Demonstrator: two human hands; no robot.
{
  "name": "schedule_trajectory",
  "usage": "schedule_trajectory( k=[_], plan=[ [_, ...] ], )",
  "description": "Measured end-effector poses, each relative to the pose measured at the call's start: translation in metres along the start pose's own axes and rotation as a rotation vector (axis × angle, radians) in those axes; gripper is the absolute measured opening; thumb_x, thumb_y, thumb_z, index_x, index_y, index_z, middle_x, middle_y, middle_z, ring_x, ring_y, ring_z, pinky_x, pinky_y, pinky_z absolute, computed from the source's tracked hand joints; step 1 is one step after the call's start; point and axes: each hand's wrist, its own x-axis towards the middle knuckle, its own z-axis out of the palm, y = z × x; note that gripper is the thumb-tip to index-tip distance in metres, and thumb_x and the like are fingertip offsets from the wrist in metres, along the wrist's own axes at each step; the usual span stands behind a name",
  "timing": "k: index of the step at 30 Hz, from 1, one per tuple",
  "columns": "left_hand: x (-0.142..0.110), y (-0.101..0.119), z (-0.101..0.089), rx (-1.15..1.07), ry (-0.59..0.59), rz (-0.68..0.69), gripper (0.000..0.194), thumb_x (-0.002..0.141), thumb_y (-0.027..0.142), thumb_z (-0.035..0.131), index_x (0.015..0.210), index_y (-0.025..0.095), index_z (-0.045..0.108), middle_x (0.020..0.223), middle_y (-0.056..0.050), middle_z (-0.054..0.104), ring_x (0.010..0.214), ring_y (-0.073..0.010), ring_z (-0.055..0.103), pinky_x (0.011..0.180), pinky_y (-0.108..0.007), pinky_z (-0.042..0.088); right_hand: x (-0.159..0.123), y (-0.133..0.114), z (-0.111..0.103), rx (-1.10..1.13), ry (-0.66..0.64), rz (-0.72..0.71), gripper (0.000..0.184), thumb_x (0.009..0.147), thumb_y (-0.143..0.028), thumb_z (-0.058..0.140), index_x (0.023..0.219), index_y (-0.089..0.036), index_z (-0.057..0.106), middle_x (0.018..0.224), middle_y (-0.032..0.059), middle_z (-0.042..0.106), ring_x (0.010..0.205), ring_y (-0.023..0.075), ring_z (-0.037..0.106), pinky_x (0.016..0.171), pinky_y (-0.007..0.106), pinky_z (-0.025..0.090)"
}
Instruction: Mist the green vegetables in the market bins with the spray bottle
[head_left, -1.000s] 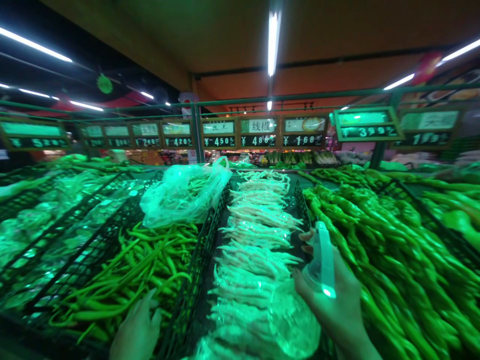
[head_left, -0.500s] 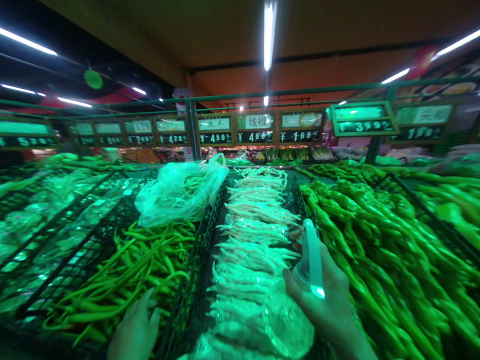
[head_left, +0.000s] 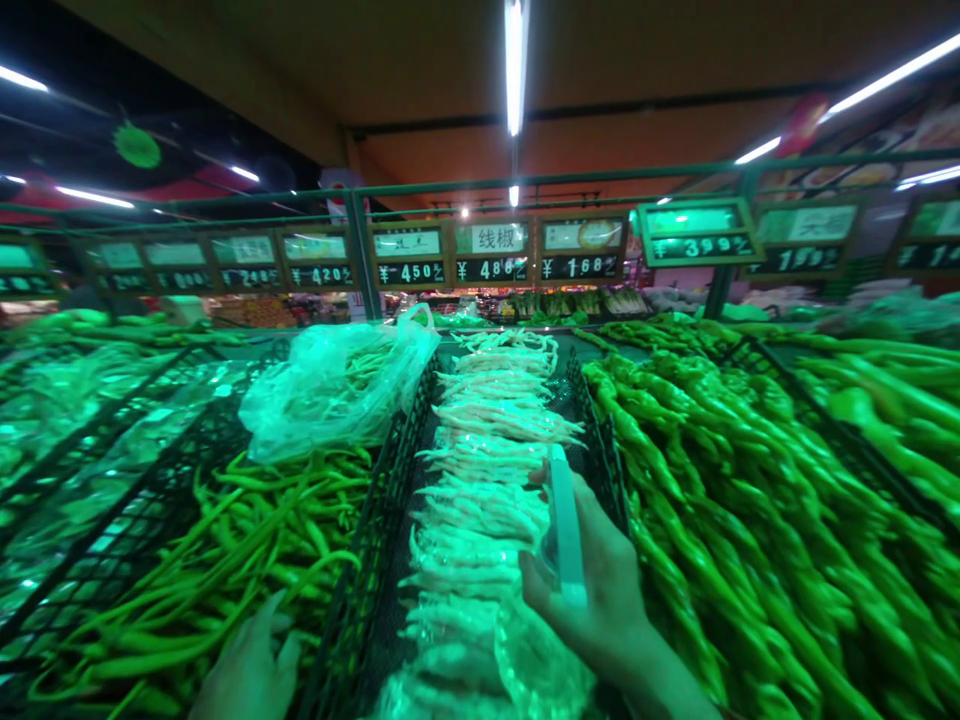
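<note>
My right hand (head_left: 600, 570) is closed around a clear spray bottle (head_left: 544, 650) with a pale spray head (head_left: 566, 530). The bottle hangs over the front part of a row of pale, slender vegetables (head_left: 469, 520), whose exact kind I cannot make out. Low on the left, my left hand (head_left: 251, 665) is at the front of a heap of thin green chili peppers (head_left: 255, 540). Its fingers are somewhat apart, with nothing visible in them; the lower part of that hand is cut off by the frame.
A translucent plastic bag (head_left: 322, 385) lies behind the chilies. Black mesh dividers (head_left: 375, 510) separate the produce. Larger wrinkled green peppers (head_left: 720, 480) fill the right side, bagged greens (head_left: 97, 430) the left. Price signs (head_left: 491, 250) hang from a rail at the back.
The view has swung slightly right, so the shelf appears shifted left. My right hand with the spray bottle has moved left over the pale vegetables. My left hand remains by the chilies.
</note>
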Motion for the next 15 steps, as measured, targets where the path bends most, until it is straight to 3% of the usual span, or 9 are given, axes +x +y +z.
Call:
schedule_trajectory(
  k=[3, 7, 12, 15],
  plan=[
    [0.003, -0.004, 0.002, 0.019, -0.017, 0.011, 0.072, 0.083, 0.042, 0.027, 0.140, 0.000, 0.042, 0.123, -0.021, 0.065, 0.121, -0.0342, 0.060, 0.110, -0.044, 0.041, 0.002, 0.001, -0.005, 0.000, 0.027, 0.001, 0.058, 0.079, -0.024, 0.062, 0.135, -0.029, 0.048, 0.113, 0.0031, 0.065, 0.106, 0.0253, 0.065, 0.078, 0.033, 0.056],
    [0.003, -0.003, 0.003, 0.048, -0.024, 0.012, 0.070, 0.083, 0.041, 0.025, 0.138, 0.002, 0.043, 0.121, -0.020, 0.066, 0.119, -0.0331, 0.061, 0.109, -0.043, 0.042, 0.012, -0.001, -0.020, -0.020, 0.086, 0.027, 0.058, 0.079, -0.021, 0.064, 0.134, -0.031, 0.052, 0.115, 0.0010, 0.065, 0.096, 0.0192, 0.066, 0.059, 0.020, 0.053],
    [0.009, -0.012, 0.008, 0.067, -0.023, 0.044, 0.070, 0.082, 0.043, 0.026, 0.135, 0.001, 0.045, 0.123, -0.021, 0.067, 0.122, -0.0354, 0.061, 0.109, -0.044, 0.043, 0.034, -0.019, -0.037, 0.000, 0.137, 0.008, 0.051, 0.077, -0.024, 0.068, 0.126, -0.032, 0.056, 0.121, -0.0008, 0.064, 0.101, 0.0180, 0.063, 0.074, 0.022, 0.053],
    [0.012, -0.018, 0.011, 0.055, -0.022, 0.058, 0.072, 0.082, 0.043, 0.028, 0.137, 0.000, 0.043, 0.123, -0.022, 0.067, 0.121, -0.0359, 0.061, 0.109, -0.045, 0.043, 0.045, -0.029, -0.041, 0.012, 0.134, 0.013, 0.048, 0.075, -0.024, 0.068, 0.122, -0.028, 0.059, 0.117, 0.0019, 0.064, 0.098, 0.0181, 0.061, 0.062, 0.020, 0.049]
  ],
)
